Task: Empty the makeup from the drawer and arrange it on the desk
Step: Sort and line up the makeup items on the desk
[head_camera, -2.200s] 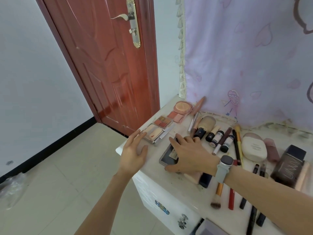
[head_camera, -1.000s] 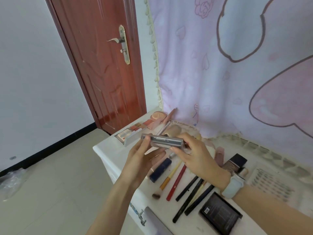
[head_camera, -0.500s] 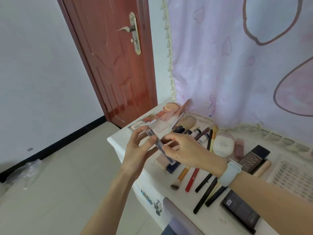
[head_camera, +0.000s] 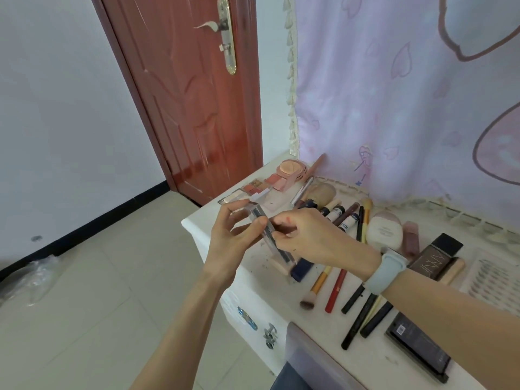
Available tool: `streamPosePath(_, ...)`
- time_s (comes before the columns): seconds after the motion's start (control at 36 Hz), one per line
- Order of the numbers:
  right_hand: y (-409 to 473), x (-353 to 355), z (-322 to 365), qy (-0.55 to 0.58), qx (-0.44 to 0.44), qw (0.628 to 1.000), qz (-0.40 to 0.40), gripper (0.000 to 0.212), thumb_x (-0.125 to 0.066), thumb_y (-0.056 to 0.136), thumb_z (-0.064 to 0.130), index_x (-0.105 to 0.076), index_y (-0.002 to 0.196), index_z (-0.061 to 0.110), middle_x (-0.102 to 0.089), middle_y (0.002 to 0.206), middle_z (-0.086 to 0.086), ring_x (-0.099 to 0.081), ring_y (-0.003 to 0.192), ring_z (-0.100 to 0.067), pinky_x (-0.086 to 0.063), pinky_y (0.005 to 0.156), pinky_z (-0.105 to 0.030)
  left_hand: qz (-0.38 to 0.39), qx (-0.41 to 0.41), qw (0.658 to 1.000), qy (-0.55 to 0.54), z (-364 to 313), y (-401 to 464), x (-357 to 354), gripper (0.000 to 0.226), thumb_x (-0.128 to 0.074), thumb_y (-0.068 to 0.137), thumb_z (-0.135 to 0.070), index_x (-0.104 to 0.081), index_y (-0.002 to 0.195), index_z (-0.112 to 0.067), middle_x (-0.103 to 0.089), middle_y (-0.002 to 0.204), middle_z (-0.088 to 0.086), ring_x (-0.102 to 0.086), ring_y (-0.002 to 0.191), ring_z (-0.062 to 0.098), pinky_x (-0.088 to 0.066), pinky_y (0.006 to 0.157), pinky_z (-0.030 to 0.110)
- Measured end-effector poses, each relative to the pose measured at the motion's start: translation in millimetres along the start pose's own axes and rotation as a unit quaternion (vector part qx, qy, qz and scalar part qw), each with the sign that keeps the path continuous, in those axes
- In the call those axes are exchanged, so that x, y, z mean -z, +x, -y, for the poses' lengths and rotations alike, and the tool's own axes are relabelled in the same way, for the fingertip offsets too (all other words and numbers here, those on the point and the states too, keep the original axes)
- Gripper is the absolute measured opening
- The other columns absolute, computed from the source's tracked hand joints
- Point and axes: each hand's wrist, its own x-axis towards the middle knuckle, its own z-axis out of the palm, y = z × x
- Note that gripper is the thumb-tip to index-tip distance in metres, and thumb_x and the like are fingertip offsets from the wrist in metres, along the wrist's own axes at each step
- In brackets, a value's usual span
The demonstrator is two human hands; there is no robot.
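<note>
Both hands are gripping a flat, glossy rectangular compact (head_camera: 267, 232) edge-on just above the white counter (head_camera: 253, 263): left hand (head_camera: 233, 237) pinching its upper end, right hand (head_camera: 315, 237) curling round the lower part. Its face is turning away, so I'm not making out what's inside. Slim pencils (head_camera: 357, 302) and a bristly brush (head_camera: 315, 288) are lying right of the compact.

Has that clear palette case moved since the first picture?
Yes. The clear palette case lay flat on the desk then; now both hands, left hand and right hand, hold it tilted above the desk.
</note>
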Motion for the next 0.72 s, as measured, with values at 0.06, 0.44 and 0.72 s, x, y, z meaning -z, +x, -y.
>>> streamPosePath(0.06, 2, -3, 2, -0.015, -0.002, 1.000, -0.011, 0.020, -0.054, 0.088, 0.017, -0.056, 0.068, 0.019, -0.050, 0.056, 0.007, -0.041, 0.052, -0.007, -0.039, 0.056, -0.030, -0.004, 0.003, 1.000, -0.004, 0, 0, 1, 0.053, -0.079, 0.057, -0.037, -0.059, 0.105, -0.025, -0.058, 0.118, 0.011, -0.068, 0.090, 0.025, -0.057, 0.082, 0.039)
streamPosePath(0.44, 11, -12, 17, -0.050, -0.026, 0.997, -0.055, 0.024, -0.053, 0.086, 0.021, -0.057, 0.066, 0.010, -0.054, 0.059, -0.005, -0.044, 0.057, -0.015, -0.045, 0.061, -0.035, -0.005, 0.077, 0.995, -0.069, 7, 4, 16, 0.038, -0.070, 0.076, -0.033, -0.061, 0.110, -0.017, -0.072, 0.094, 0.007, -0.069, 0.082, 0.023, -0.056, 0.068, 0.031)
streamPosePath(0.72, 16, -16, 4, 0.031, -0.156, 0.986, -0.044, 0.021, -0.054, 0.085, 0.019, -0.062, 0.077, 0.002, -0.049, 0.057, 0.002, -0.040, 0.048, -0.009, -0.036, 0.047, -0.016, 0.037, 0.185, 0.981, -0.050, 14, 11, 33, 0.028, -0.054, 0.091, -0.038, -0.073, 0.093, -0.018, -0.068, 0.094, 0.011, -0.065, 0.081, 0.024, -0.055, 0.074, 0.034)
